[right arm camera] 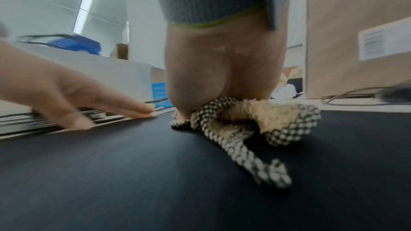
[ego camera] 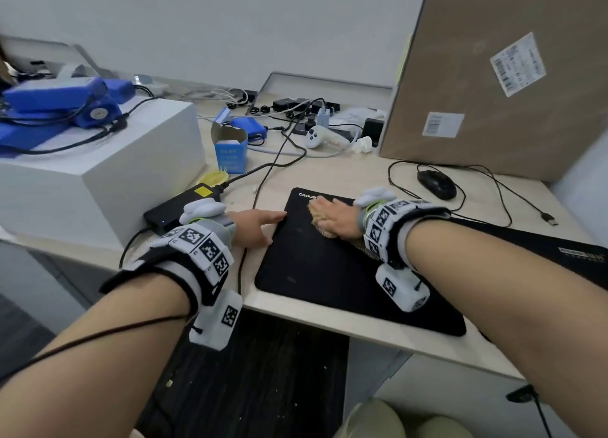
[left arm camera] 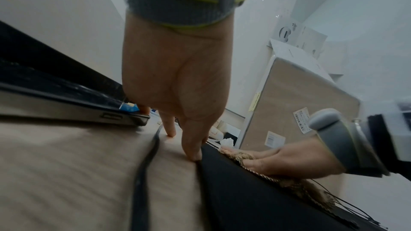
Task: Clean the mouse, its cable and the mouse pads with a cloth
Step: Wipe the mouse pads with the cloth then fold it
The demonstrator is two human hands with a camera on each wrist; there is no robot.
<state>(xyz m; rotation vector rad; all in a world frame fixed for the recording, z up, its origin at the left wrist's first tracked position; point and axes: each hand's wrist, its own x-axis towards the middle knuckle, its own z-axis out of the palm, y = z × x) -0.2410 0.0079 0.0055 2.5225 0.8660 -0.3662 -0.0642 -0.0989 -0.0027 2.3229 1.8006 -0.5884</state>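
A black mouse pad lies on the desk in front of me. My right hand lies flat on a tan, checker-backed cloth and presses it onto the pad's far part; the right wrist view shows the cloth bunched under the palm. My left hand rests with straight fingers at the pad's left edge, one fingertip touching it. The black mouse sits behind the pad at the right, its cable looping beside it. A second, long black pad lies under my right forearm.
A white box with blue devices stands at the left, a black power adapter at its foot. A big cardboard box stands at the back right. Cables, a blue carton and a white controller crowd the back.
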